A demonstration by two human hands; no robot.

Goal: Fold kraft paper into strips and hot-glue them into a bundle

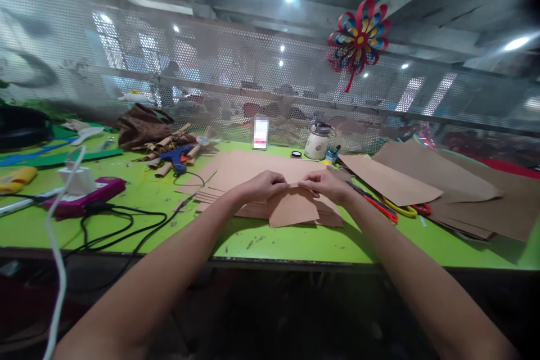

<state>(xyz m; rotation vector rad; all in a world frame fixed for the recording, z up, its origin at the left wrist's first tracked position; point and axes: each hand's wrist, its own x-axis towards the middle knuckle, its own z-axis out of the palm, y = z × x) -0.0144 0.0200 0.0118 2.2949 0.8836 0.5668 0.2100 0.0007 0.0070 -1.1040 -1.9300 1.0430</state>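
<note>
A piece of brown kraft paper (293,208) is pinched along its far edge between my two hands, its near part hanging toward me. My left hand (270,184) closes on that edge from the left. From the right, my right hand (324,183) grips the same edge, thumb and fingers pressed together. The edge between the fingertips looks narrowly folded or rolled. Beneath both hands lies a stack of larger brown paper sheets (240,166), partly covered by the held piece.
A hot glue gun (177,157) lies beside rolled brown paper tubes (165,149) at left. A purple power strip (90,197) trails black cables. At right are scissors (382,209) and more brown sheets (455,174). Behind stand a jar (317,142) and a phone (260,133).
</note>
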